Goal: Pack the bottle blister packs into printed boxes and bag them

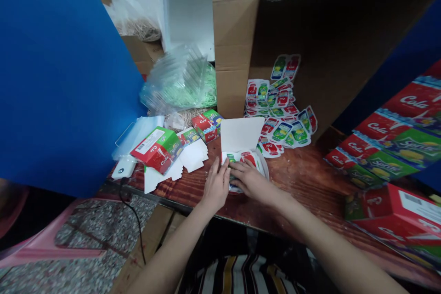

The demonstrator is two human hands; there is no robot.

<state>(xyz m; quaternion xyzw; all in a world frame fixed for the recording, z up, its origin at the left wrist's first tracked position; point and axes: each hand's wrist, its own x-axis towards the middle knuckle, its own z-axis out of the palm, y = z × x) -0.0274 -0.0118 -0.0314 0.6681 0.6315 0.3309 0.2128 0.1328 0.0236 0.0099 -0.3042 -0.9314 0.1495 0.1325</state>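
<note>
In front of me stands a small carton (pixel 242 134) with its white lid raised. Red and green can-shaped sachets (pixel 248 158) lie inside it. My left hand (pixel 216 184) is at the carton's left side, fingers and thumb closed about its edge. My right hand (pixel 251 181) rests on the sachets with its fingers stretched out flat, thumb side toward me. The hands partly cover the contents and the carton's front. Behind and to the right, a loose heap of similar sachets (pixel 282 132) spills from a large cardboard box (pixel 233 55).
Left on the wooden table (pixel 292 193) are a printed Cola carton (pixel 156 149), a smaller one (pixel 208 125), white flattened cartons (pixel 193 155) and a white device (pixel 124 168) with a cable. Clear plastic trays (pixel 179 78) lie behind. Printed cartons (pixel 389 147) are stacked at right.
</note>
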